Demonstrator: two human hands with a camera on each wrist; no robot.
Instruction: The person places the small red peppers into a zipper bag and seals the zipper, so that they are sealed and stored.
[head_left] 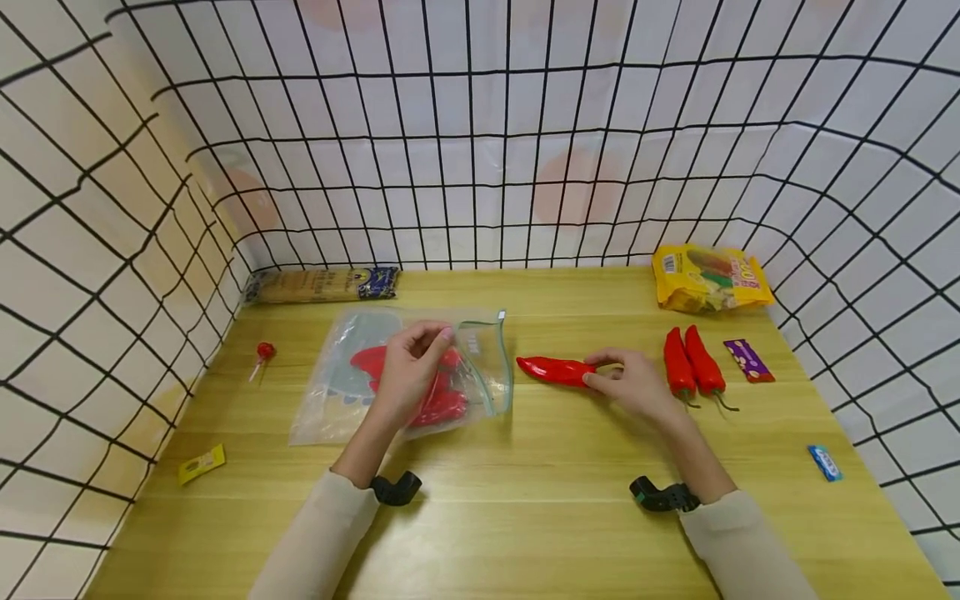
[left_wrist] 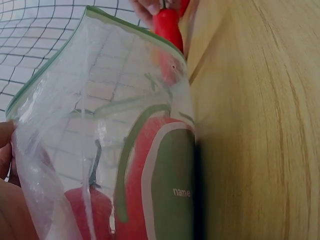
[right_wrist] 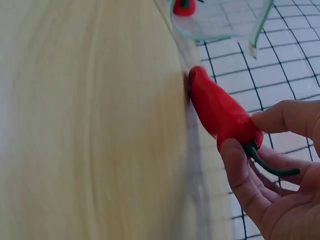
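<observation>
My right hand [head_left: 628, 382] pinches a red chili pepper [head_left: 557, 371] near its green stem, the tip pointing left toward the bag's mouth. The right wrist view shows thumb and fingers around the stem end of this pepper [right_wrist: 220, 112]. My left hand [head_left: 411, 367] pinches the upper edge of a clear zip bag [head_left: 330, 417], whose green-rimmed mouth gapes to the right. Inside the bag lie several red peppers [head_left: 442, 406], partly covered by the left hand and wrist. In the left wrist view the bag [left_wrist: 55, 100] bears the printed word "name".
Two red peppers [head_left: 702, 362] lie right of my right hand, beside a purple packet [head_left: 748, 361]. A yellow bag [head_left: 712, 279] and a noodle-like pack [head_left: 322, 284] stand at the back. A lollipop [head_left: 265, 351], yellow sachet [head_left: 202, 464] and blue sachet [head_left: 825, 462] lie toward the sides. Black wire grid surrounds the table.
</observation>
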